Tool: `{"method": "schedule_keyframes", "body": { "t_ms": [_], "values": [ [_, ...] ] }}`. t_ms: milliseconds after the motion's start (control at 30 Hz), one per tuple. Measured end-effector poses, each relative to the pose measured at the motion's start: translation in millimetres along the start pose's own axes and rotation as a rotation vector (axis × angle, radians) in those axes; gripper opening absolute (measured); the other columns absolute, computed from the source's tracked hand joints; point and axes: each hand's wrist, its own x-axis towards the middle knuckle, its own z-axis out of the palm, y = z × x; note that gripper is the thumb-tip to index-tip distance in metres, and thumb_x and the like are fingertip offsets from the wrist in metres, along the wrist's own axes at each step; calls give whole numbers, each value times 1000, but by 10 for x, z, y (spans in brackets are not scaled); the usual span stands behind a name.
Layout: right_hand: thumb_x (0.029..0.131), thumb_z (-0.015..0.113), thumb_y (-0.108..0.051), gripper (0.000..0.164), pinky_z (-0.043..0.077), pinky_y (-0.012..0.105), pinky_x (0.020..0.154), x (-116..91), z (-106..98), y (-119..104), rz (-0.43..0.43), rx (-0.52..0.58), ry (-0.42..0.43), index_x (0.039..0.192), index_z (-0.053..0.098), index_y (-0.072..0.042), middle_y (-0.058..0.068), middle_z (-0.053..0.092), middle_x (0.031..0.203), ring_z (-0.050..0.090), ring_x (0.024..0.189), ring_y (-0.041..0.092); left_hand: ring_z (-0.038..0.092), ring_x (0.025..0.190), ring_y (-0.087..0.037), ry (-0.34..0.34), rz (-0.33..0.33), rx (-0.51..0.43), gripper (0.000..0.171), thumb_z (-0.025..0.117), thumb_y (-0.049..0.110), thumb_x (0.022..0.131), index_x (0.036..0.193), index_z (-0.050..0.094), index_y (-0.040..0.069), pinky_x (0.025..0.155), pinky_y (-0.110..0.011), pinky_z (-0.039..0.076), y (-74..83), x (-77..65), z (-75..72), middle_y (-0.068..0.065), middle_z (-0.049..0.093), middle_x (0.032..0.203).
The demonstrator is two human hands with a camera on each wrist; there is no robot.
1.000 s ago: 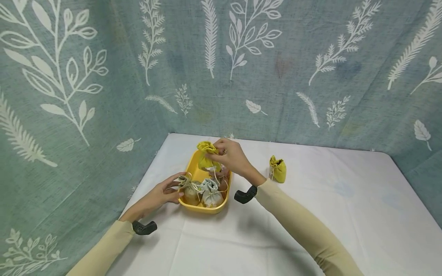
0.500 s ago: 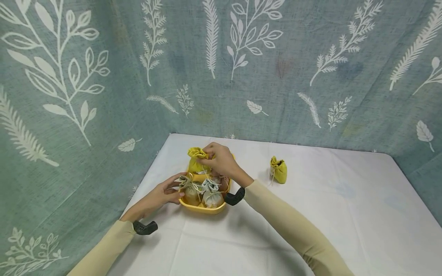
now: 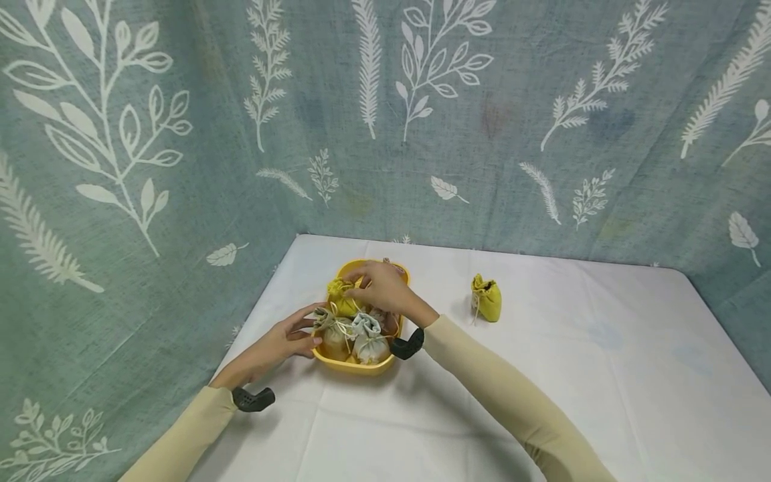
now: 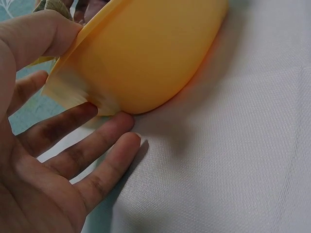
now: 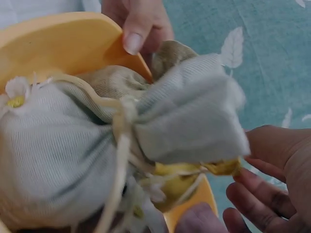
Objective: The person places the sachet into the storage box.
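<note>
A yellow plastic tub [image 3: 355, 368] stands at the table's left side with several small drawstring pouches in it. My left hand [image 3: 280, 345] holds its left wall, thumb over the rim and fingertips [image 4: 124, 121] against the outside. Inside the tub, my right hand [image 3: 385, 288] pinches the gathered neck of a yellow pouch [image 3: 345, 304]. In the right wrist view, fingers and thumb meet at that yellow neck [image 5: 226, 167]. A light blue pouch [image 3: 369, 345] and an olive-beige pouch [image 3: 334, 338] sit at the near end. A brownish pouch [image 3: 388, 323] lies partly under my right hand.
A second yellow pouch [image 3: 486, 299] stands on the white tablecloth [image 3: 572, 348] to the right of the tub. A teal leaf-printed curtain [image 3: 385, 167] borders the table at the back and left. Black wrist devices [image 3: 253, 399] sit on both wrists.
My right hand has carried the yellow pouch left and then lowered it into the tub, beside the olive-beige one. My left hand has stayed on the tub's wall.
</note>
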Motion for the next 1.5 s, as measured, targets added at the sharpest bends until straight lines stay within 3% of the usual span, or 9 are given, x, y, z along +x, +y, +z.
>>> {"method": "schedule_keyframes", "body": {
  "t_ms": [267, 500, 767, 1000, 1267, 1500],
  "values": [
    [99, 73, -28, 26, 55, 27, 76, -101, -159, 98, 44, 102, 24, 122, 75, -16, -5, 71, 106, 65, 90, 10, 50, 135, -35, 1, 25, 29, 73, 73, 29, 98, 159, 33, 39, 90, -43, 59, 19, -19, 5, -9, 35, 161],
    [100, 71, -26, 17, 56, 29, 76, -261, -356, 194, 45, 107, 75, 114, 78, -19, -6, 73, 106, 65, 88, 10, 46, 138, -37, 15, 3, 26, 75, 74, 30, 97, 159, 34, 40, 90, -43, 59, 24, -22, 24, -10, 33, 162],
    [100, 72, -24, 18, 55, 33, 77, -563, -657, 369, -15, 13, 117, 114, 79, -14, -5, 74, 104, 64, 87, 13, 48, 136, -37, 14, -15, 26, 76, 75, 29, 97, 159, 33, 39, 89, -43, 59, -18, 12, 11, -13, 32, 162],
    [100, 71, -19, 16, 55, 33, 77, -783, -900, 482, 8, -101, 157, 112, 79, -14, -2, 73, 102, 65, 87, 15, 41, 141, -41, 9, 2, 41, 76, 74, 31, 97, 160, 32, 39, 90, -42, 59, -22, 36, 11, -17, 31, 162],
    [99, 71, -15, 14, 57, 40, 81, -941, -1035, 648, 29, -118, 244, 110, 79, -14, 0, 74, 107, 65, 95, 19, 42, 141, -39, 8, -4, 41, 77, 74, 33, 97, 160, 31, 39, 91, -42, 59, -31, 6, -5, -15, 31, 162],
    [97, 74, -16, 20, 57, 43, 82, -1070, -1172, 803, 86, -119, 334, 116, 76, -11, 9, 73, 111, 61, 104, 28, 44, 139, -38, 4, -6, 35, 76, 75, 32, 96, 159, 34, 40, 90, -42, 59, -37, 38, -18, -11, 31, 162]
  ]
}}
